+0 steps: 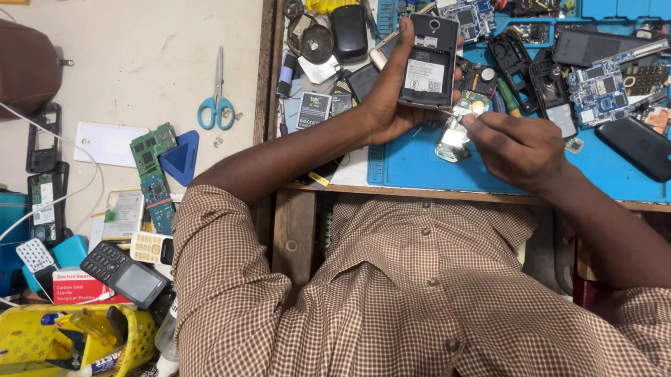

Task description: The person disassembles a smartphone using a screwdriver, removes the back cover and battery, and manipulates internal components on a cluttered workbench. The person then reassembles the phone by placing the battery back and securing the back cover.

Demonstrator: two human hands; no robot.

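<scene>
My left hand (388,90) holds an open mobile phone (428,61) upright, its back cover off so the battery bay and a white label show. My right hand (516,146) is just below and right of it, fingers pinched around a thin metal tool (452,111) whose tip points at the phone's lower edge. Both hands hover over a blue work mat (424,163) on the wooden bench. A small circuit board (453,140) lies on the mat under my right fingers.
Phone shells, circuit boards (598,90) and a black phone (643,148) crowd the mat's right side. Blue scissors (217,103), a blue triangular pick (180,157), green boards and a keypad phone (123,274) lie on the left surface. A yellow basket (58,347) sits at bottom left.
</scene>
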